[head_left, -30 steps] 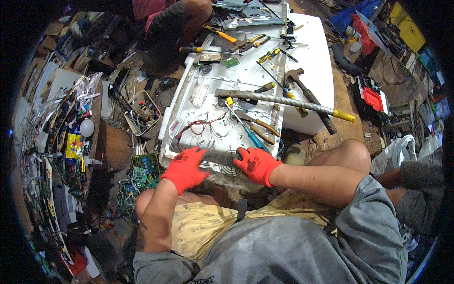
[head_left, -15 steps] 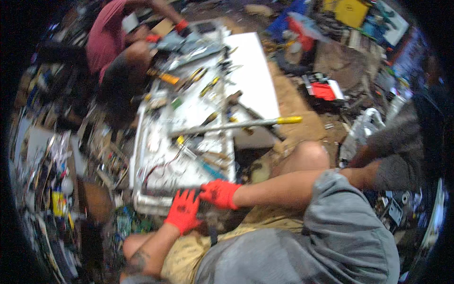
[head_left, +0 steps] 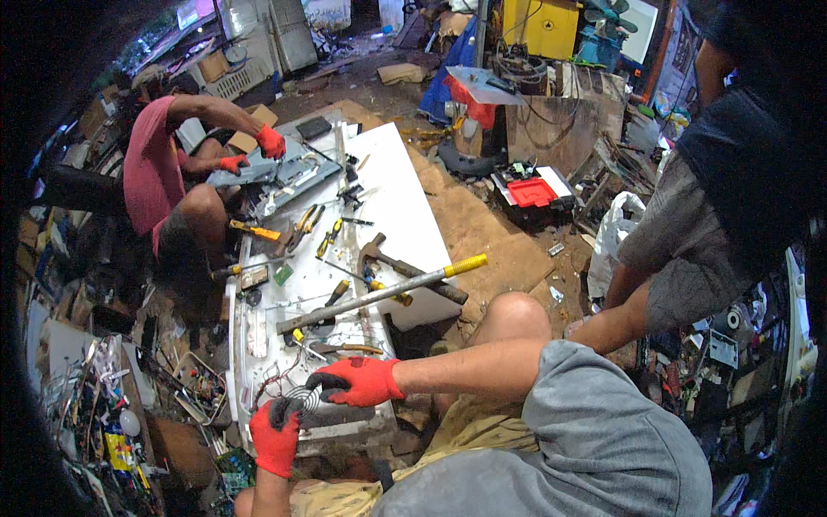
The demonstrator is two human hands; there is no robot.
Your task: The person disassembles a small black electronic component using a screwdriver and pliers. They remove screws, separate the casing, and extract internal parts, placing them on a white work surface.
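Head view: gloved fingers (head_left: 328, 380) partly hide the grille (head_left: 304, 398).

Far from the right hand (head_left: 360, 382), the way is crossed by a long metal bar (head_left: 379, 295) and by a hammer (head_left: 403, 264); passage is offered over the white panel (head_left: 401, 185), far and slightly right.

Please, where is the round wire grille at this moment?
In the head view, the round wire grille is left of centre in the lower half, between the gloved left hand and right hand, over the near end of the white panel.
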